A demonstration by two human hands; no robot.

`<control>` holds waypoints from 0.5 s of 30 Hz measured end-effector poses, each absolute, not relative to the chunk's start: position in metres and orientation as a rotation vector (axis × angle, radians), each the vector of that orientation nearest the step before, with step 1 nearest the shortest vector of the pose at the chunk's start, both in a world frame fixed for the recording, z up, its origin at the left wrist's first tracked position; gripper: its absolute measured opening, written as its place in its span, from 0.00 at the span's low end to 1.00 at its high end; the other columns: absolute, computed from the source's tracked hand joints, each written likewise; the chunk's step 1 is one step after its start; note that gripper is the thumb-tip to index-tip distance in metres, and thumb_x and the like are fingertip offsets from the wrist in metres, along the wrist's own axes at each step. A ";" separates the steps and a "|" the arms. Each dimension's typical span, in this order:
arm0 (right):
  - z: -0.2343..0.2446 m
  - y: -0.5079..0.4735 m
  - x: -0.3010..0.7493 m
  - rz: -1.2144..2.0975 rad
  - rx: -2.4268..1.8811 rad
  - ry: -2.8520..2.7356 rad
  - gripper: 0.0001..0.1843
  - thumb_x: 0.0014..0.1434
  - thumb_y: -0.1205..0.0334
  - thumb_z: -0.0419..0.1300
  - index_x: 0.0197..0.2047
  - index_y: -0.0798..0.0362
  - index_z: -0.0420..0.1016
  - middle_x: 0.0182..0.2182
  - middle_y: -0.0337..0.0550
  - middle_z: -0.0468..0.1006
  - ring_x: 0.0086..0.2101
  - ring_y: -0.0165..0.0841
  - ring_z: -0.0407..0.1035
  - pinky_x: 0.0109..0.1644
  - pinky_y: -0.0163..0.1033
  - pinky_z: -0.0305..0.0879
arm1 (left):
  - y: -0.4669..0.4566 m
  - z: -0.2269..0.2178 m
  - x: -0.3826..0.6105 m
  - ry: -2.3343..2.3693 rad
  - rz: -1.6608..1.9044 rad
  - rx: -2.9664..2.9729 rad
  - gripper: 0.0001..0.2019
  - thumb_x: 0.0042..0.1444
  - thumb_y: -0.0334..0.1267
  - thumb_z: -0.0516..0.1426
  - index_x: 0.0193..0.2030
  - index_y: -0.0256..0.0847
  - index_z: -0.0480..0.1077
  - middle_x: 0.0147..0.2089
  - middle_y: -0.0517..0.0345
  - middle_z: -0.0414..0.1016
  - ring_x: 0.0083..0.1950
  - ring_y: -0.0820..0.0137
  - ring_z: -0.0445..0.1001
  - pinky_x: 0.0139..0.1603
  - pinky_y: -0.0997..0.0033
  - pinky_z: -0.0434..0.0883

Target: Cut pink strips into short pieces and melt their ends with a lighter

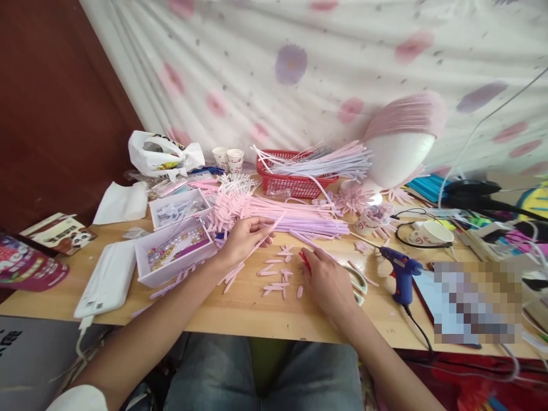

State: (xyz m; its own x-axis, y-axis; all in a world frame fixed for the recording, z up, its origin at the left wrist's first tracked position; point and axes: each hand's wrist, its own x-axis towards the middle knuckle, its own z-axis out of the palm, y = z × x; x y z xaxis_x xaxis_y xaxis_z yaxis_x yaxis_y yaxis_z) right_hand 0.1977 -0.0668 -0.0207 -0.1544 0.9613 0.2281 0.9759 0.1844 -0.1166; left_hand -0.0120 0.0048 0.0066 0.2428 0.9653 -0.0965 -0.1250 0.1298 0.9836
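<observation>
My left hand (247, 240) pinches a pale pink pipe cleaner (277, 221) above the table. The fingers of my right hand (327, 279) are closed round a small red object (305, 258), mostly hidden, so its kind cannot be told. Between the hands lie several short folded pink pipe cleaner pieces (274, 288) on the wood. Beyond them rests a bundle of long lilac pipe cleaners (317, 226), with pink ones (274, 206) behind. Scissors with pale green handles (358, 281) lie partly under my right hand.
A blue glue gun (402, 273) with a cord stands at the right. White boxes (171, 268) of beads sit at the left, near a white power bank (107, 279). Behind are a red basket (280, 185), paper cups (234, 157) and a white head form (398, 157).
</observation>
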 end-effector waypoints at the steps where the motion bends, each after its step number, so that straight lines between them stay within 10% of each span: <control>1: -0.023 -0.073 0.199 -0.107 -1.828 -2.233 0.13 0.69 0.61 0.53 0.48 0.52 0.77 0.38 0.50 0.77 0.38 0.39 0.71 0.38 0.38 0.61 | 0.004 0.007 -0.011 0.976 1.010 1.093 0.15 0.51 0.39 0.68 0.44 0.36 0.77 0.32 0.56 0.80 0.30 0.74 0.77 0.35 0.75 0.73; 7: -0.023 -0.099 0.234 -0.223 -1.637 -2.080 0.17 0.70 0.60 0.52 0.56 0.54 0.75 0.45 0.54 0.77 0.46 0.44 0.70 0.51 0.46 0.66 | 0.004 0.005 -0.005 0.965 0.948 0.982 0.12 0.47 0.39 0.71 0.35 0.35 0.78 0.32 0.57 0.79 0.30 0.76 0.75 0.35 0.76 0.72; 15: -0.022 -0.100 0.278 -0.107 -2.005 -2.300 0.23 0.60 0.70 0.55 0.57 0.54 0.74 0.41 0.53 0.78 0.42 0.44 0.74 0.42 0.43 0.64 | 0.012 0.008 0.004 0.995 0.896 1.092 0.10 0.52 0.40 0.67 0.36 0.36 0.77 0.33 0.58 0.78 0.29 0.78 0.72 0.31 0.78 0.70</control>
State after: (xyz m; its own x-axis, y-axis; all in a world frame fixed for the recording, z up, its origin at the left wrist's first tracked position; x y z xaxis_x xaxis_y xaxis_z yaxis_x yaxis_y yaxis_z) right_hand 0.2776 -0.1002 -0.0223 -0.1352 0.9845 0.1121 0.9906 0.1366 -0.0051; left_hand 0.0039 0.0124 0.0078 0.3058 0.9331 -0.1894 -0.0915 0.2268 0.9696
